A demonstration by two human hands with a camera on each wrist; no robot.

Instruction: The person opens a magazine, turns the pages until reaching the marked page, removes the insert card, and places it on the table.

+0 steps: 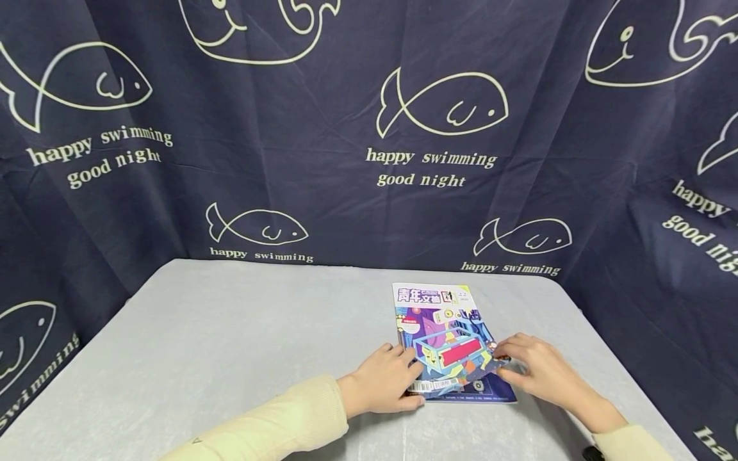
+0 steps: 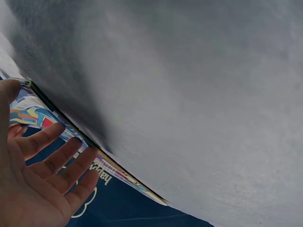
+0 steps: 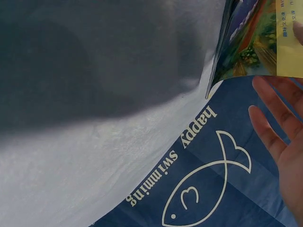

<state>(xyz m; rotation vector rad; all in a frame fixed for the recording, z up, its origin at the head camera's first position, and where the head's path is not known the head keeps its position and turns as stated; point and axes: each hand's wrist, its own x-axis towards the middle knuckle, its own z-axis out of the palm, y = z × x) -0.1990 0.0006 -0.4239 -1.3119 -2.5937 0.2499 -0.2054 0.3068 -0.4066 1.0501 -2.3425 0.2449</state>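
Magazine (image 1: 452, 342) | glossy, rectangular | left hand (image 1: 385, 379) spread at edge | right hand (image 1: 533, 368) pinching lifted cover (image 1: 461, 352) | mottled, pale-grey tabletop (image 1: 230, 333)

Your head view is bright and evenly lit; the backdrop (image 1: 334, 160) looks stretched toward the edges (most at far left and right); your wrist views run dimmer, a soft shadow beside the magazine (image 1: 446, 339) in the left, a broad dark one across the counter (image 1: 259, 346) in the right.
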